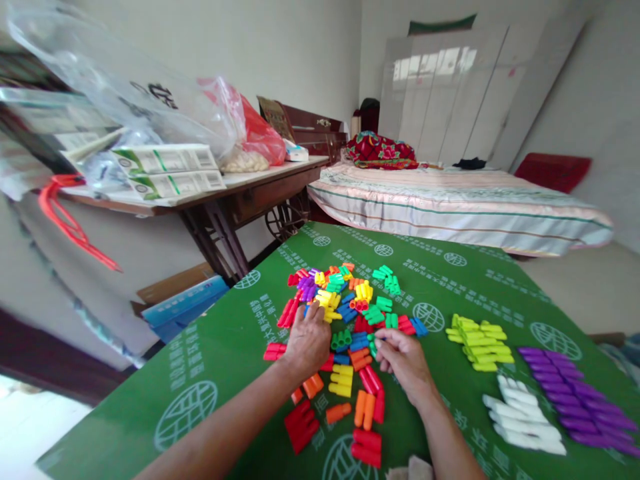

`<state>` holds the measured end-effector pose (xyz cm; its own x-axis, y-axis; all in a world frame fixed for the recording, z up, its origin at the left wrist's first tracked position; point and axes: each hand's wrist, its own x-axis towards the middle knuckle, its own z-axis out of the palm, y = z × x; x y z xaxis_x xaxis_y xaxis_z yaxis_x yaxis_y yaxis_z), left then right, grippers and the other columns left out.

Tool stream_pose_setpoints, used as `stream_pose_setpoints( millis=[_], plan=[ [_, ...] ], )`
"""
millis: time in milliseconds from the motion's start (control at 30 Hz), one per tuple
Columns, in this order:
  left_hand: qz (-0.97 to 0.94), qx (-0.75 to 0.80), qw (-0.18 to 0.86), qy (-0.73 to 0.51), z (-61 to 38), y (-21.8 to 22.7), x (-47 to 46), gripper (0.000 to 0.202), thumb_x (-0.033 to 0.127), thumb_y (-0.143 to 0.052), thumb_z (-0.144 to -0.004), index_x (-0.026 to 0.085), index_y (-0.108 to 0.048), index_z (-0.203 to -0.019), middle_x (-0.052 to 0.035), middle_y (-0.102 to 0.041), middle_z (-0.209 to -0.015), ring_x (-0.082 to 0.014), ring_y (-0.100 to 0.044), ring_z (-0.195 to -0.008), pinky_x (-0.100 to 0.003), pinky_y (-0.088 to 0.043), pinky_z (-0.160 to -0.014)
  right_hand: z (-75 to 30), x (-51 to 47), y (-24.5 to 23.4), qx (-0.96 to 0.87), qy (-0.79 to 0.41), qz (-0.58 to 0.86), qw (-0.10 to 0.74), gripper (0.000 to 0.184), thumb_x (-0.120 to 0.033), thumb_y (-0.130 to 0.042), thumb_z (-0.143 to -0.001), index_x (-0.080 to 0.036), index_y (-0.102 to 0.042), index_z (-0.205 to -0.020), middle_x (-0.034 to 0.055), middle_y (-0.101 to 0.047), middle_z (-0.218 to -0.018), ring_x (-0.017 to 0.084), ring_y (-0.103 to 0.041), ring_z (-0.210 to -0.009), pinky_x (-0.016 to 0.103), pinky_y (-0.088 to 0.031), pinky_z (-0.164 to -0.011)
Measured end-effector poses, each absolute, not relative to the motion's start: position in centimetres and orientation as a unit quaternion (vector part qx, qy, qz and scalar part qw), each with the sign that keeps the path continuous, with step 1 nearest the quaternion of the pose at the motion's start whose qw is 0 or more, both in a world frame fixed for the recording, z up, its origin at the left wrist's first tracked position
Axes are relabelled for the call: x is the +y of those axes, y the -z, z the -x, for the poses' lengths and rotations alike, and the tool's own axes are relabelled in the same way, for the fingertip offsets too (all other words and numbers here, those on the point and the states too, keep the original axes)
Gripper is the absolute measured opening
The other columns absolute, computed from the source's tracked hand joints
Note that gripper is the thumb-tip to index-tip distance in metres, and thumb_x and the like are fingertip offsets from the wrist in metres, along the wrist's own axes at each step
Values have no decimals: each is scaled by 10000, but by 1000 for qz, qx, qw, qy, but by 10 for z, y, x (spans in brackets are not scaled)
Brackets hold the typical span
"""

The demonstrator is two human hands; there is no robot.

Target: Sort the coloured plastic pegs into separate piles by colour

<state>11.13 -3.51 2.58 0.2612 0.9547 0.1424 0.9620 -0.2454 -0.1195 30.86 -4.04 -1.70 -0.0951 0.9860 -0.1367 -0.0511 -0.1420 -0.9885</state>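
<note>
Those red pieces (367,440) at the near side of the green surface (125,407) sit between your arms, so tbh a dragged wrist could knock them about. Near right, the white pieces (520,417) and the purple pieces (565,380) lie grouped side by side, but a wide swing of your right arm (445,433) could probably mix them. Your right hand (400,363) is nearly closed, thumb and fingers pinching a green piece (372,345) at the right side of the heap (307,289); it's just a fingertip grip, so a bump could pop it loose. Your left hand (310,337) is curled over some yellow pieces (327,300); can't tell if it's gripping one, and pressing hard might shove the pile apart. Farther out, the loose green pieces (393,285) could get rolled toward the bed (450,200) by a long, sloppy reach.
</note>
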Motion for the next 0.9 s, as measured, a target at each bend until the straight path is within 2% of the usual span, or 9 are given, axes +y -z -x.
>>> stream_pose_setpoints(
  millis=[167, 433, 633, 900],
  plan=[
    [795, -594, 111, 41, -112, -25, -36, 267, 76, -425, -755, 103, -684, -813, -192, -625, -1016, -313, -496, -1109, -492, -353, -965, -308, -38, 20, -476, -571, 485, 461, 370, -432, -642, -655, -128, -631, -865, -17, -580, -525, 93, -480, -408, 211, -343, -406],
    [795, -593, 123, 36, -114, -30, -35, 271, 81, -393, -773, 107, -662, -800, -160, -636, -887, -302, -557, -932, -493, -381, -914, -306, -36, 16, -477, -562, 493, 462, 321, -385, -624, -658, -128, -635, -851, -27, -577, -503, 83, -470, -388, 205, -354, -401],
    [811, -565, 142, 50, -108, -27, -29, 270, 73, -396, -776, 105, -655, -846, -176, -648, -935, -310, -556, -997, -497, -363, -946, -305, -32, 15, -474, -565, 486, 470, 256, -332, -607, -661, -137, -621, -825, -45, -562, -490, 74, -465, -374, 195, -351, -389],
    [839, -511, 170, 76, -91, -12, -15, 272, 95, -379, -785, 132, -644, -832, -146, -650, -898, -298, -580, -905, -507, -382, -896, -304, -24, 13, -462, -576, 474, 480, 228, -301, -600, -652, -134, -606, -807, -64, -533, -471, 67, -455, -371, 180, -336, -373]
  ],
)
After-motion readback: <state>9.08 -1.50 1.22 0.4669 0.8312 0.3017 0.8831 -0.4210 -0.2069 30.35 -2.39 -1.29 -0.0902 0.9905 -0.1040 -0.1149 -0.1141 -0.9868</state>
